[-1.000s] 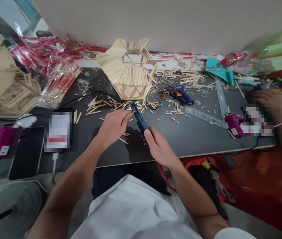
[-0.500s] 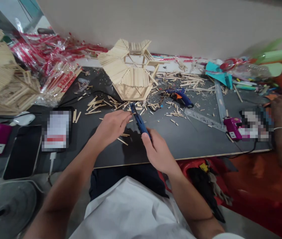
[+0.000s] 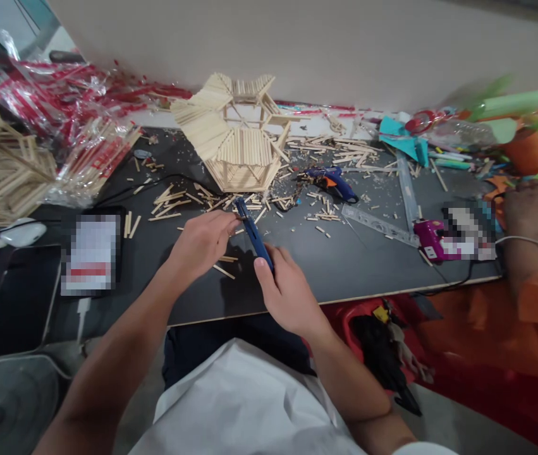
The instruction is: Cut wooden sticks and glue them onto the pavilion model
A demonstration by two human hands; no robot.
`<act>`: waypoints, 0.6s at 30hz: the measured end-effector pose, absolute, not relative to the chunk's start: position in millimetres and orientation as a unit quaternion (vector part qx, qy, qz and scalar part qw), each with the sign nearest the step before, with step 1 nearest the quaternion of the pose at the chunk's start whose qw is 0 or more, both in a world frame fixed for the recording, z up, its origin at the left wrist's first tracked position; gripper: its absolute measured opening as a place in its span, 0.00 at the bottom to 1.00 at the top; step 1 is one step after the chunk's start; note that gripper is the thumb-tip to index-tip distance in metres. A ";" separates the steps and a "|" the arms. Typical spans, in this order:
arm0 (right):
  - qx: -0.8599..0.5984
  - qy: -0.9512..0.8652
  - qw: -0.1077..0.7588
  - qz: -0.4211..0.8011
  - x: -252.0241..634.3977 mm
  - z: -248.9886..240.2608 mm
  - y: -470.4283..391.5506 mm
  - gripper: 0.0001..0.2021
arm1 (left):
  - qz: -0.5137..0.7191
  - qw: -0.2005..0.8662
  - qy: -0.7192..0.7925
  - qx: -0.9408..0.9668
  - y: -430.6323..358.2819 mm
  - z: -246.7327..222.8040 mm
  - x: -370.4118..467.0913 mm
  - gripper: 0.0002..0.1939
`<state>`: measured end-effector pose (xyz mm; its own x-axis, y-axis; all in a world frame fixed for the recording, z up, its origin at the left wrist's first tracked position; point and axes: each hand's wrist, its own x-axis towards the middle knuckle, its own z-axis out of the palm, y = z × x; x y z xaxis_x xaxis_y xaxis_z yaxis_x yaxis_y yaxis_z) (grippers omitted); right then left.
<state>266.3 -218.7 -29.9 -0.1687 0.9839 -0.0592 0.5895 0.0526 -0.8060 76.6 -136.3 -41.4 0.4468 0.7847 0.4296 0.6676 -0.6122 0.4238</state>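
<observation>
My right hand (image 3: pixel 292 291) is closed around the blue handles of a long, slim tool that looks like cutting pliers (image 3: pixel 255 237). The tool's dark head points away from me, up to the left. Beside that head, my left hand (image 3: pixel 205 240) has its fingers pinched together; whatever is between them is too small and hidden to make out. A few thin wooden sticks (image 3: pixel 224 272) lie under the left hand. Just beyond both hands stands a many-sided model built of wooden sticks (image 3: pixel 244 148), with short cut pieces (image 3: pixel 214 199) scattered around its base.
A blue glue gun (image 3: pixel 337 181) lies right of the model, near a clear ruler (image 3: pixel 380 224). To the left are a lit phone (image 3: pixel 92 253), a dark phone (image 3: pixel 19 300), bundled sticks (image 3: pixel 100 151) and another stick model (image 3: pixel 3 170). Another person's hand (image 3: pixel 529 205) rests at far right.
The whole view has shifted, so most things sit slightly further left. Both hands keep about the same pose, with the tool still in my right hand.
</observation>
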 end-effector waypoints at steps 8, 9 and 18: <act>-0.577 -0.666 0.288 0.375 269.3 -32.1 -219.0 0.24 | 0.311 0.106 0.427 0.842 -137.3 -42.0 76.9 0.13; -0.578 -0.666 0.287 0.376 269.4 -31.7 -219.0 0.23 | 0.312 0.108 0.424 0.843 -137.3 -42.5 76.8 0.13; -0.585 -0.676 0.273 0.356 269.1 -31.3 -215.8 0.22 | 0.326 0.095 0.413 0.845 -135.8 -47.0 77.3 0.11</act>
<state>269.1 -215.8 -31.3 -0.1667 0.9848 -0.0478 0.5965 0.0621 -0.8002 77.3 -135.8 -47.0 0.4453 0.7604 0.4727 0.6367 -0.6401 0.4299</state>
